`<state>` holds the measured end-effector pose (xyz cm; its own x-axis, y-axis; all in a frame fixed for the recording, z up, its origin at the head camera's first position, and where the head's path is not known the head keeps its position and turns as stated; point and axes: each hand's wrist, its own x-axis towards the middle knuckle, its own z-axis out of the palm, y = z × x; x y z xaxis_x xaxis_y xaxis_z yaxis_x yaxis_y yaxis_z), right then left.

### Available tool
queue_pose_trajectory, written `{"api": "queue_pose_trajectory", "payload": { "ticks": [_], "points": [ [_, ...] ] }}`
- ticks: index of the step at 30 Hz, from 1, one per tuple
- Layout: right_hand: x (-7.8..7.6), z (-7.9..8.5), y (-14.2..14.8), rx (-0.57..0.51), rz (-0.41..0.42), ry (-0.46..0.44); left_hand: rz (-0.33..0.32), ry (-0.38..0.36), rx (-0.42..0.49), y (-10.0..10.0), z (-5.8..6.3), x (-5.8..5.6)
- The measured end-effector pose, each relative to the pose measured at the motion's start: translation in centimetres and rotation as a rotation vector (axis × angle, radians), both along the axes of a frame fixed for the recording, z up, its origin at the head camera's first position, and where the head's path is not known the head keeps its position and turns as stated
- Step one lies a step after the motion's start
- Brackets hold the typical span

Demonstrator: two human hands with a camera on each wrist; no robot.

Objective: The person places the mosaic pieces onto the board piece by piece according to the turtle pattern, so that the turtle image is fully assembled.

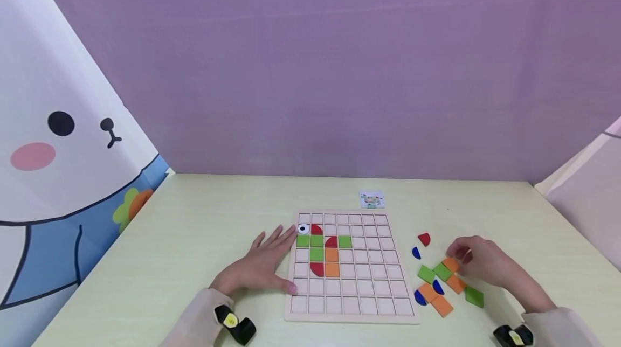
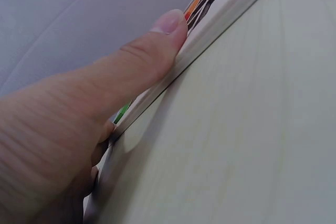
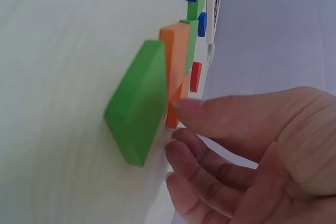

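Note:
My left hand (image 1: 259, 266) lies spread along the left edge of a pale gridded board (image 1: 368, 309), with the thumb (image 2: 163, 35) touching its rim. On the board are an eye tile (image 1: 303, 228), red quarter-circles (image 1: 316, 269), green squares (image 1: 345, 242) and orange squares (image 1: 332, 270). Right of the board my right hand (image 1: 482, 261) has curled fingers, its thumb and fingertips at the edge of an orange square tile (image 3: 173, 116) in the loose pile. The thumb partly hides that tile in the right wrist view.
Around the right hand lie a green diamond tile (image 1: 474, 297), several orange and green tiles, blue half-circles (image 1: 416, 252) and a red quarter-circle (image 1: 424, 239). A small picture card (image 1: 372, 200) sits behind the board. A purple backdrop (image 1: 339, 94) rises at the table's far edge.

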<state>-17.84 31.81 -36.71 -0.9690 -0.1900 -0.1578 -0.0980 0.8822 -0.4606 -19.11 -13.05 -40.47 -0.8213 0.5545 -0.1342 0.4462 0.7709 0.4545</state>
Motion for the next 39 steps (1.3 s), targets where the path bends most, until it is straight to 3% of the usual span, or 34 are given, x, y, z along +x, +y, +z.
{"api": "queue_pose_trajectory", "payload": {
  "ticks": [16, 39],
  "points": [
    [-0.6, -0.5, -0.5, 0.000, -0.024, -0.041, -0.001, 0.005, 0.001, 0.1, 0.1, -0.1],
    [-1.0, -0.1, -2.4, -0.071, 0.021, 0.129, 0.008, -0.005, 0.001, 0.1, -0.1, -0.1]
  ]
}}
